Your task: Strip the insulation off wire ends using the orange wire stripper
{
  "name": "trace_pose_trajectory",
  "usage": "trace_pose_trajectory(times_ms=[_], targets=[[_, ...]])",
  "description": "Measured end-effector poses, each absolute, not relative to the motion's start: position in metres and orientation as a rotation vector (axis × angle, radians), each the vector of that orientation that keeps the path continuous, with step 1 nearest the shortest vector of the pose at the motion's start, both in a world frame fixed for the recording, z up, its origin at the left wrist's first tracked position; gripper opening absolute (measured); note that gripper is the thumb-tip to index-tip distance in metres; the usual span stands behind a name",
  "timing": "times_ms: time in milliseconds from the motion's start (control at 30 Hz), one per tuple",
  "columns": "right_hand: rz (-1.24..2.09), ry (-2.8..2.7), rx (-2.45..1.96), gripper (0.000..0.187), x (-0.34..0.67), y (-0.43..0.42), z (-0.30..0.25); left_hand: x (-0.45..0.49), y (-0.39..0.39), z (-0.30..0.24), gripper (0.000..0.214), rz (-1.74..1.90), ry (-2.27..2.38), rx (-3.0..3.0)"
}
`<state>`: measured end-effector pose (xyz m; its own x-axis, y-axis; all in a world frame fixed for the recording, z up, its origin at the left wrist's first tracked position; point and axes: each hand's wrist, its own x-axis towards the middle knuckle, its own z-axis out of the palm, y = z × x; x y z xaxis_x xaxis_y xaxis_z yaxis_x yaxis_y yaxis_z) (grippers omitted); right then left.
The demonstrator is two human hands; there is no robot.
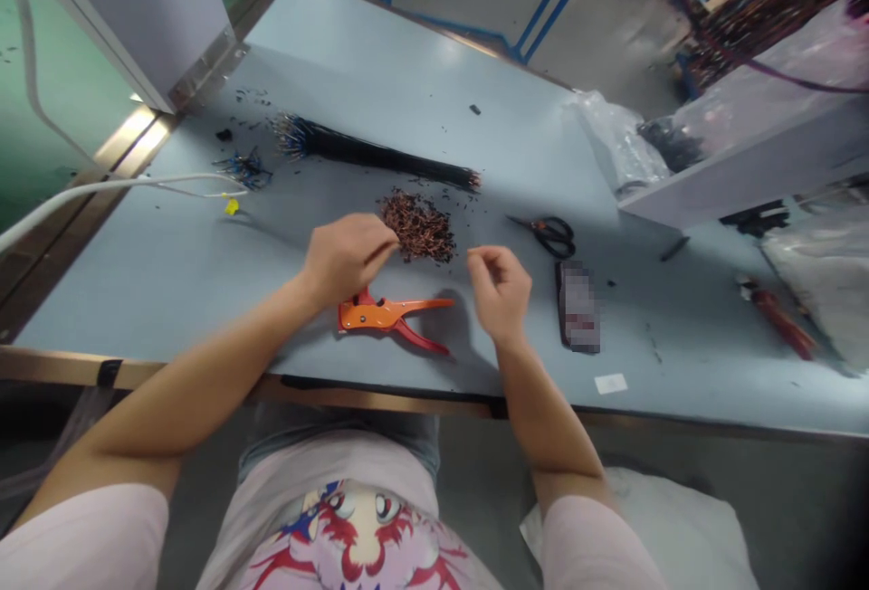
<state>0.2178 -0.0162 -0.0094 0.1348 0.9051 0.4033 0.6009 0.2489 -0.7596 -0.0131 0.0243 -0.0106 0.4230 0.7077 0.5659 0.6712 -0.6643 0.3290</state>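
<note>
My left hand (349,255) is closed in a pinch at the left edge of a pile of short copper-coloured wire scraps (421,228). Whatever its fingertips hold is too small to make out. To the right of the pile, my right hand (501,291) is curled, thumb and fingers together; I cannot tell what is in it. Orange-and-red wire strippers (380,316) lie just below my left hand, handles pointing right. Behind the pile stretches a long bundle of black wires (386,153) with stripped ends.
Black-handled scissors (553,235) and a phone (579,308) lie right of my right hand. A small heap of blue-ended bits (248,169) and a white cable (122,185) with a yellow tag (232,206) are at left. A white panel (747,156) rises at right.
</note>
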Motion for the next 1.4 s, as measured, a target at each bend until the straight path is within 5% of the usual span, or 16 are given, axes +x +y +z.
trace_pose_trajectory(times_ms=[367, 667, 867, 1167, 1267, 1400], targets=[[0.534, -2.183, -1.535, 0.026, 0.244, 0.006, -0.027, -0.020, 0.035, -0.014, 0.015, 1.149, 1.442, 2.356], [0.361, -2.095, -1.655, 0.019, 0.248, 0.008, -0.025, -0.020, 0.037, -0.017, 0.013, 1.129, 1.464, 2.343], [0.482, -2.190, -1.493, 0.032, 0.243, 0.008, -0.030, -0.018, 0.037, -0.020, 0.010, 1.100, 1.485, 2.319], [0.404, -2.178, -1.417, 0.016, 0.223, -0.006, -0.016, -0.024, 0.042, -0.019, 0.011, 1.192, 1.506, 2.353], [0.538, -2.327, -1.325, 0.026, 0.207, -0.021, -0.005, -0.026, 0.045, -0.017, 0.011, 1.326, 1.524, 2.278], [0.670, -2.561, -1.244, 0.073, 0.189, -0.040, 0.001, -0.029, 0.049, -0.016, 0.012, 1.490, 1.483, 1.980]])
